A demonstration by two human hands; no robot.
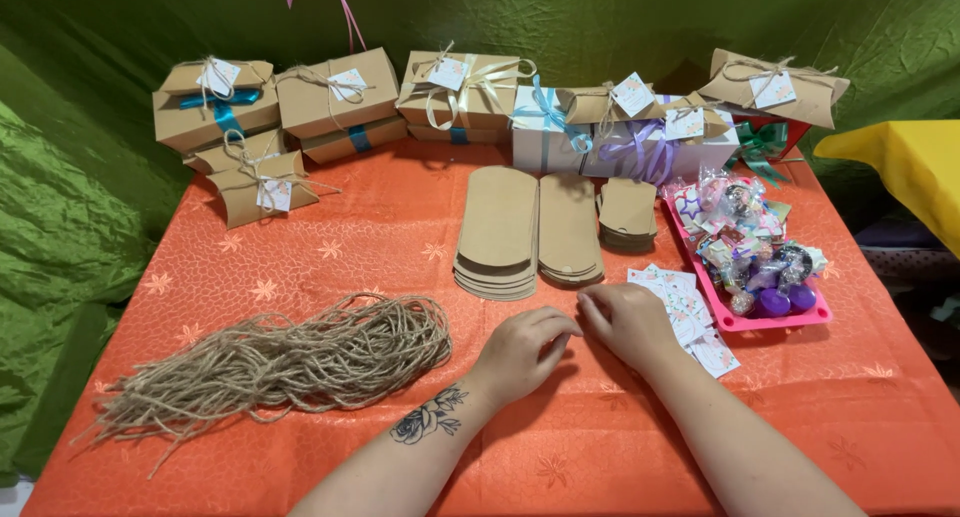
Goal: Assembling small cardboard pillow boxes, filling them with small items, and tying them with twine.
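My left hand (pixel 522 349) and my right hand (pixel 627 322) rest close together on the orange tablecloth (pixel 380 247), fingers curled, fingertips nearly touching. I cannot tell whether anything small lies between them. Just beyond them lie three stacks of flat brown cardboard box blanks (pixel 500 232). My right hand sits beside a spread of small white printed tags (pixel 690 312). A bundle of jute twine pieces (pixel 290 362) lies to the left of my left hand.
A pink tray (pixel 745 322) of wrapped trinkets stands at the right. Finished kraft gift boxes with ribbons and tags (pixel 335 102) line the table's far edge. Green cloth hangs behind; a yellow surface (pixel 900 167) is at far right.
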